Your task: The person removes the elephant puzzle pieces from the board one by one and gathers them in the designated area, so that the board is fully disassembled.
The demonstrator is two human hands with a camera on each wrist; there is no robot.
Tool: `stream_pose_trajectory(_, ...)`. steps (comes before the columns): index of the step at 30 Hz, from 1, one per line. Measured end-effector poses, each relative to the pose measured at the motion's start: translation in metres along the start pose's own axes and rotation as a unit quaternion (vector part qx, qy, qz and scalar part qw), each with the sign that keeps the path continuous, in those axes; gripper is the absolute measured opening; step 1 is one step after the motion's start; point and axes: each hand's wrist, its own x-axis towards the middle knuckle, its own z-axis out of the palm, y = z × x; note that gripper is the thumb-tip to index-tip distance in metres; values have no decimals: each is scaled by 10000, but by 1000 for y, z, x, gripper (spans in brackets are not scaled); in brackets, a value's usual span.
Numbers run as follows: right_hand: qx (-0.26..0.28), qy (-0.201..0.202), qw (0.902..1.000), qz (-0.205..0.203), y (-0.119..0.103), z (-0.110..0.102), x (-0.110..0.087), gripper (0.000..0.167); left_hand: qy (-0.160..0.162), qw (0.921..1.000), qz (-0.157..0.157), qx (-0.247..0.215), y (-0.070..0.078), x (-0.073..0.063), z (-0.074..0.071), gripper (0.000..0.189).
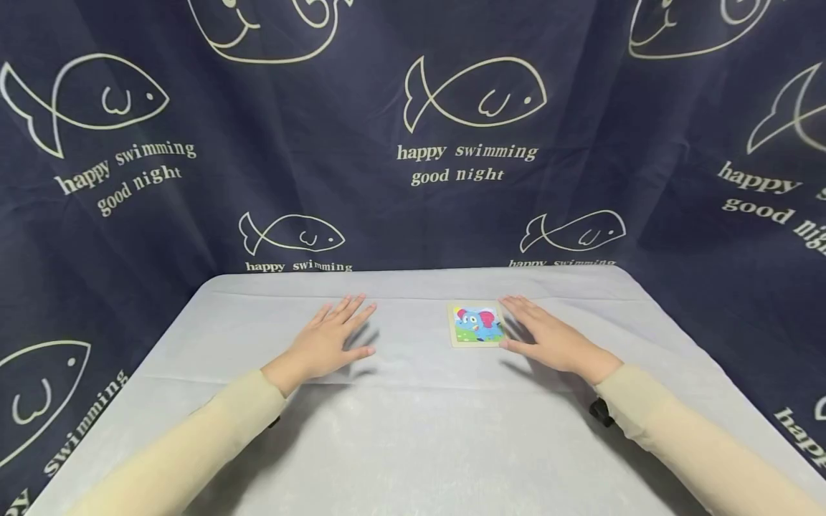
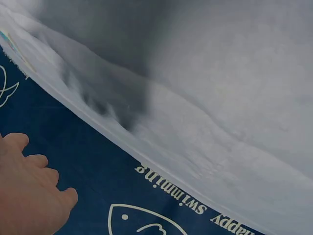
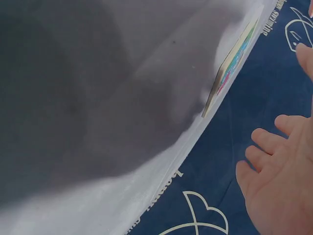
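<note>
A small square elephant picture puzzle with a pale wooden border lies flat on the table, right of the middle. It shows a blue elephant with pink ears on green and yellow. My right hand hovers at the puzzle's right edge, fingers straight and thumb spread, its fingertips overlapping the border in the head view. Left of the puzzle, a good gap away, my left hand is held palm down with fingers spread and nothing in it. In the right wrist view the puzzle appears edge-on beyond the right hand.
A light grey cloth with creases covers the table. Behind and at both sides hangs a dark blue curtain printed with white fish and lettering. Both forearms wear pale sleeves, and a black wrist device shows under the right one.
</note>
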Motion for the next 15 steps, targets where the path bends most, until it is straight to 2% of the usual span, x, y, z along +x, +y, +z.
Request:
stream_pose_trajectory(5,243,-9,9997,23,2,0,5,86,-9,10000,63,-68,4,4,-1,82)
stream_pose_trajectory(15,401,88,9991,-36,1,-1,14,72,138,9991,197,-340,10,19,4,82)
